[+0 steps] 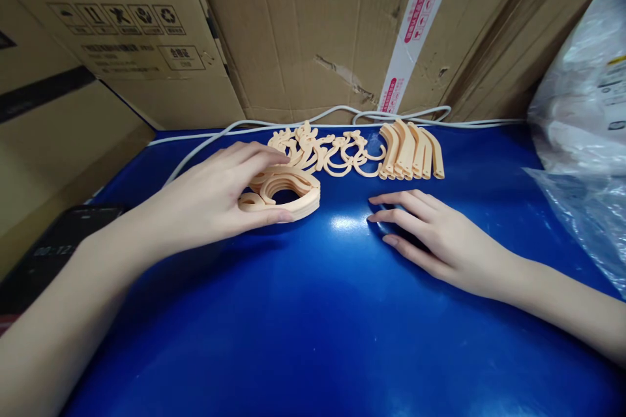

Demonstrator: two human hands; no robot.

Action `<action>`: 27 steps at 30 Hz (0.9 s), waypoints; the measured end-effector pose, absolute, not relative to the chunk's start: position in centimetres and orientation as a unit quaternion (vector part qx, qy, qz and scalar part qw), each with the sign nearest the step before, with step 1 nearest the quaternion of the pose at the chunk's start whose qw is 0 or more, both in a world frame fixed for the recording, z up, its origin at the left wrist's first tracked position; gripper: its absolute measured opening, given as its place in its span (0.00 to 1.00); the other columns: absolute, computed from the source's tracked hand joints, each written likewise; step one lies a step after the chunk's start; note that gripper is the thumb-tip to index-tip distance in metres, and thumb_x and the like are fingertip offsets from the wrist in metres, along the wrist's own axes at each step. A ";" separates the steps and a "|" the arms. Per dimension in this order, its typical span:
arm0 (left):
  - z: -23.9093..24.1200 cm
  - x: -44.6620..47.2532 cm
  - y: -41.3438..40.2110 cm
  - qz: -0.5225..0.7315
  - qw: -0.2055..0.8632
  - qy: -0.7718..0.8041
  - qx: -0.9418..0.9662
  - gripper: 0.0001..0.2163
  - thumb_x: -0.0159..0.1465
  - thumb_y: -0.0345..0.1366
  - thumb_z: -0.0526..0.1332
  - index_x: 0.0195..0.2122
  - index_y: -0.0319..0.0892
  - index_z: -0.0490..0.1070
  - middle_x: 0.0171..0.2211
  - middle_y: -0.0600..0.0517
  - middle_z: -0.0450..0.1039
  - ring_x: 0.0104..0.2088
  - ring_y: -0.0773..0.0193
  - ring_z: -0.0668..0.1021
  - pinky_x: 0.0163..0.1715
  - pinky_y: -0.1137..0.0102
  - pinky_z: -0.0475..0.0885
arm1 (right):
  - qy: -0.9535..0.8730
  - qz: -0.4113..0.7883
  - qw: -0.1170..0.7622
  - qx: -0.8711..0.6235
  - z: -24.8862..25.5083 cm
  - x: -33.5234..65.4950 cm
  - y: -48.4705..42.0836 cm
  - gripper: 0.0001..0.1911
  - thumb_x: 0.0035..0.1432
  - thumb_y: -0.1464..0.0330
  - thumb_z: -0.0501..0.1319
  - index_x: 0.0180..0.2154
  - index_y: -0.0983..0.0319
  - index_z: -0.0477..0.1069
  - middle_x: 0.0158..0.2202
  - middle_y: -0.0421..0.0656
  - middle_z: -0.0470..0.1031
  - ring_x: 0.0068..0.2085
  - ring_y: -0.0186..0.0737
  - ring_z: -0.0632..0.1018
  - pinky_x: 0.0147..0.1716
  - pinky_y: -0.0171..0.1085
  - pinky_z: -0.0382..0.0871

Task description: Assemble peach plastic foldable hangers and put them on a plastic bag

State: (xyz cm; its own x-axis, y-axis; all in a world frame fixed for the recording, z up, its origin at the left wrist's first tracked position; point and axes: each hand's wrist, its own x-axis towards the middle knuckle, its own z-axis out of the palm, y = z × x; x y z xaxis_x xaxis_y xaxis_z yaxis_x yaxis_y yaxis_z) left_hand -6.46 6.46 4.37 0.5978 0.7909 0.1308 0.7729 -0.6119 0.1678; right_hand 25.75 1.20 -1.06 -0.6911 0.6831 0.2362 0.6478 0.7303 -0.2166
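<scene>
My left hand [215, 195] is wrapped round a flat stack of peach-coloured plastic pieces [288, 192] lying on the blue table top [313, 313], thumb in front and fingers over the back. My right hand [425, 234] lies flat on the table with its fingers stretched out and holds nothing. Behind them runs a row of curly peach hook-shaped pieces [332, 150]. To its right is a bunch of peach curved strips [413, 150], just beyond my right hand's fingertips.
Cardboard boxes [303, 26] wall in the back and left. A white cable [303, 122] runs along the table's far edge. A clear plastic bag [587, 117] sits at the right. A black phone [49, 254] lies at the left, beside my forearm.
</scene>
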 end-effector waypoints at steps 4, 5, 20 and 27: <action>4.6 -7.0 6.7 0.093 0.041 0.460 0.882 0.36 0.55 0.66 0.61 0.59 0.48 0.65 0.58 0.48 0.70 0.57 0.46 0.72 0.57 0.57 0.66 | -0.916 0.059 0.155 -0.365 -1.1 25.7 1.2 0.14 0.68 0.68 0.53 0.52 0.60 0.69 0.57 0.52 0.70 0.55 0.49 0.72 0.52 0.49 0.70; 4.7 -7.3 6.7 0.091 0.043 0.468 0.878 0.38 0.55 0.66 0.61 0.60 0.47 0.64 0.59 0.47 0.68 0.58 0.46 0.71 0.58 0.57 0.65 | -0.916 0.059 0.154 -0.365 -1.1 25.7 1.2 0.14 0.68 0.68 0.53 0.52 0.61 0.69 0.57 0.52 0.70 0.56 0.48 0.72 0.52 0.49 0.70; 4.9 -9.7 7.4 0.046 0.076 0.491 0.866 0.43 0.52 0.66 0.63 0.65 0.50 0.59 0.64 0.49 0.64 0.61 0.47 0.69 0.61 0.58 0.62 | -0.916 0.060 0.154 -0.365 -1.1 25.7 1.2 0.14 0.67 0.68 0.53 0.52 0.60 0.69 0.57 0.52 0.70 0.56 0.49 0.72 0.52 0.49 0.70; 5.6 -7.5 5.8 0.123 0.067 0.450 0.882 0.37 0.58 0.62 0.62 0.63 0.47 0.60 0.63 0.49 0.64 0.61 0.48 0.68 0.62 0.58 0.63 | -0.917 0.060 0.149 -0.365 -1.0 25.7 1.1 0.14 0.68 0.68 0.53 0.52 0.60 0.69 0.58 0.52 0.69 0.56 0.48 0.72 0.52 0.49 0.70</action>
State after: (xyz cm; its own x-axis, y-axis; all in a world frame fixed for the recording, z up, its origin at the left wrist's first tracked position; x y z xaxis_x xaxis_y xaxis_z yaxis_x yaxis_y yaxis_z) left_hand -7.47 5.81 5.65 0.5643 0.8108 0.1554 0.7777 -0.5853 0.2294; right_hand 25.74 1.15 -0.95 -0.6887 0.6875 0.2304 0.6519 0.7262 -0.2183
